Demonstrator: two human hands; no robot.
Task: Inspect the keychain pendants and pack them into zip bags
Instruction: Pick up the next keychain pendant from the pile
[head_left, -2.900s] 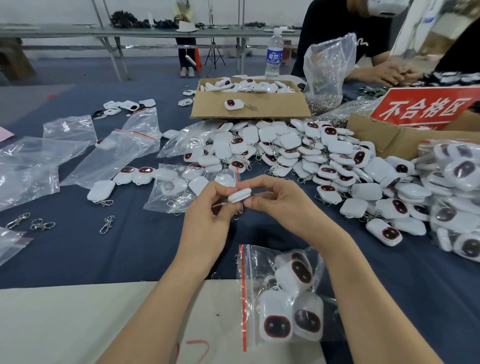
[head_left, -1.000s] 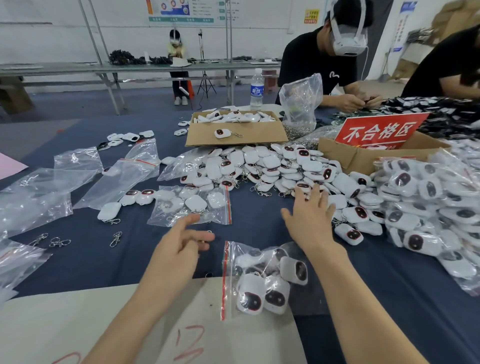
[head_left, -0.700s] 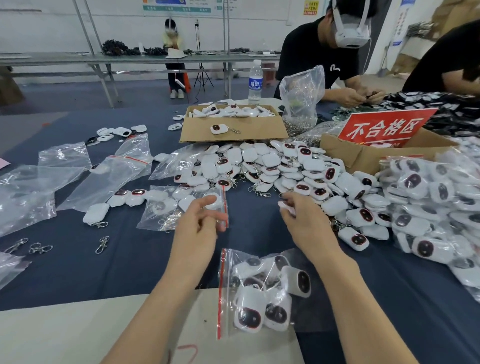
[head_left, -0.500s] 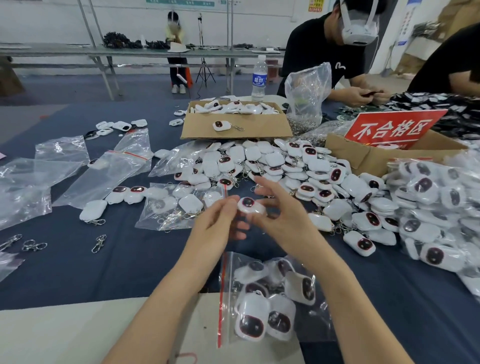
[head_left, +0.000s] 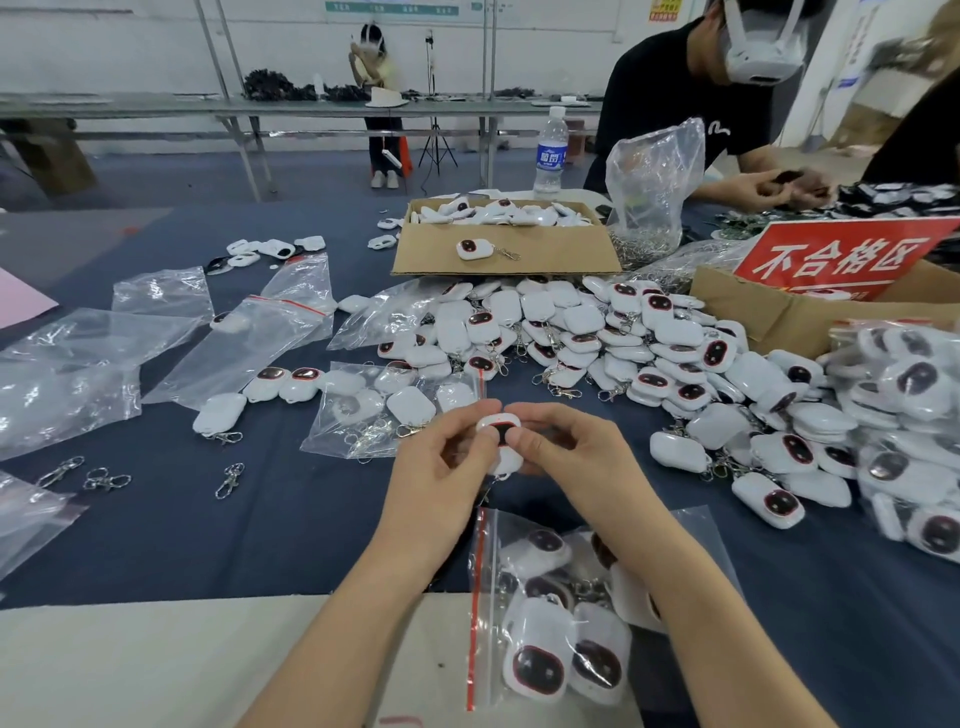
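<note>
Near edge: pale board (head_left: 156, 660) runs along the front, blue cloth (head_left: 234, 530) beyond it. Open cloth lies front-left, btwn the board and the loose clasps (head_left: 228, 480). Empty bags (head_left: 67, 374) crowd the far left. The pendant pile (head_left: 597, 338) fills centre-right, up to a cardboard box (head_left: 509, 254). L hand (head_left: 441, 457) and R hand (head_left: 576, 457) are together above the cloth, both w/ curled fingers pinching one white pendant (head_left: 501, 434) btwn thumbs and fingertips, its dark red-rimmed face toward the camera. Its lower end is partly hidden. Just below the hands, under the R forearm, lies a zip bag (head_left: 474, 623) w/ several pendants inside, red seal on its left side, half on the board. A second filled bag (head_left: 324, 441) sits just beyond the L hand.
</note>
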